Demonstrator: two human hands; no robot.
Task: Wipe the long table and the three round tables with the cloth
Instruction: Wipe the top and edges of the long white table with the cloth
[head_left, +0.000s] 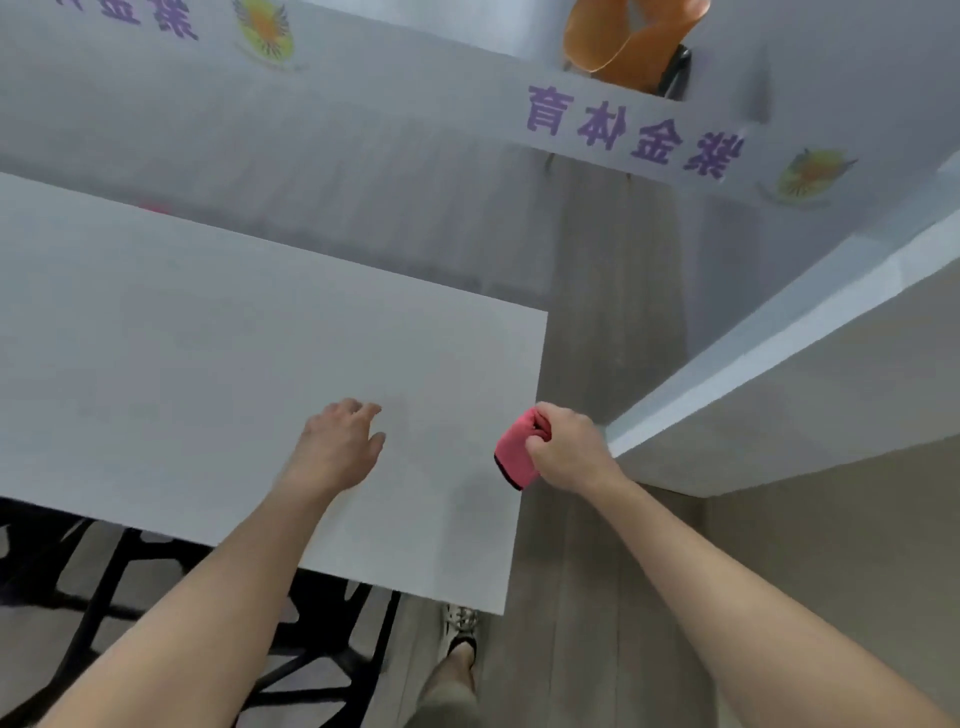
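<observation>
Right hand (563, 447) fisted around folded pink cloth (514, 452) at four o'clock by the white table (208, 338) corner, left hand (340, 441) fingers loosely curled, fingertips foreshortened, table cut off at nine o'clock

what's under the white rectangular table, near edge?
Below the white rectangular table, black openwork chair frames show past the near edge, over grey wood-look floor. A sneakered foot shows by the corner. The tabletop hides the table's legs and everything further in.

2 hands (340, 441), 1 cloth (514, 457), 1 white table (208, 332), 1 orange chair (623, 36)
</observation>
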